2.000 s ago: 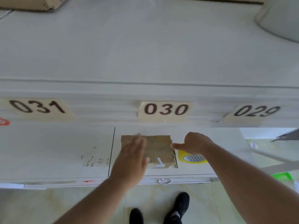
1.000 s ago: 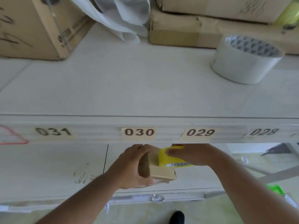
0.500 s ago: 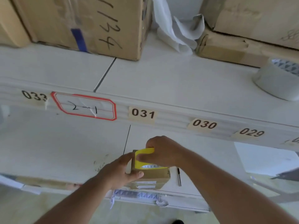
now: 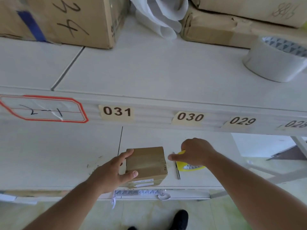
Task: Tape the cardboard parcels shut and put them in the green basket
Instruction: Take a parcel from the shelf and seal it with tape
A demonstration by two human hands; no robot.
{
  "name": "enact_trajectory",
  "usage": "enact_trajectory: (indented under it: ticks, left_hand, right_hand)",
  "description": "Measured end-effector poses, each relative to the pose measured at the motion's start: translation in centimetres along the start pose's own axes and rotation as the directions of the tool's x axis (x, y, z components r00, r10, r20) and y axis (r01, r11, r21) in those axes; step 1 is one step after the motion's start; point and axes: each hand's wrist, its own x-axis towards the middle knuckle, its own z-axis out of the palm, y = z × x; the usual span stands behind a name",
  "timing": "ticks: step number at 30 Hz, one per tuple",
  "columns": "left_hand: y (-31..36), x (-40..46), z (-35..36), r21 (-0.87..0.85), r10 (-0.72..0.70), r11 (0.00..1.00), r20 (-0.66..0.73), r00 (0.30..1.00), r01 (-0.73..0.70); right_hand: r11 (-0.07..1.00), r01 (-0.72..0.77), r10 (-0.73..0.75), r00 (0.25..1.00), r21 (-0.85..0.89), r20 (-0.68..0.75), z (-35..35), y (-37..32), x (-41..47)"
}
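Small brown cardboard parcel (image 4: pixel 146 164) on lower white shelf (image 4: pixel 49 155), near front edge; left hand (image 4: pixel 111 171) grasps its left side, likely bracing it. Right hand (image 4: pixel 193 152) clenched on yellow tape roll (image 4: pixel 189 166) just beside parcel, likely drawing tape. Green basket unseen

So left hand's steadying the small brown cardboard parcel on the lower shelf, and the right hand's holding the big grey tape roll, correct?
Not quite. In the head view the right hand grips the yellow tape roll beside the small brown cardboard parcel. The big grey tape roll sits untouched on the upper shelf. The left hand part is right.
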Motion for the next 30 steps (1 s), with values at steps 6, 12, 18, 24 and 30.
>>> enact_trajectory:
  ticks: [6, 12, 18, 24, 30]
  left_hand:
    - [-0.8, 0.7, 0.5, -0.006, 0.003, 1.000, -0.016, 1.000, -0.003]
    - [-2.1, 1.4, 1.5, 0.311, 0.130, 0.945, -0.079, 0.988, -0.099]
    - [2.8, 1.5, 7.2, 0.662, 0.471, 0.662, -0.001, 0.882, -0.353]
    - [7.6, 3.8, 9.7, 0.651, 0.413, 0.705, -0.057, 0.909, -0.279]
    - [12.0, 6.2, 5.5, 0.838, 0.094, 0.540, 0.036, 0.995, -0.081]
  right_hand:
    - [0.999, -0.025, 0.024, 0.999, 0.022, 0.033, 2.3, -0.1, 0.9]
    - [0.994, -0.034, 0.026, 0.996, 0.100, 0.080, 2.9, -0.2, 1.0]
    - [0.994, -0.042, 0.036, 0.997, 0.103, 0.063, 3.4, -0.4, 1.3]
    - [0.981, -0.085, 0.072, 0.994, 0.176, 0.082, 3.9, -0.7, 1.1]
    - [0.975, -0.086, 0.065, 0.992, 0.207, 0.108, 4.5, -1.4, 1.1]
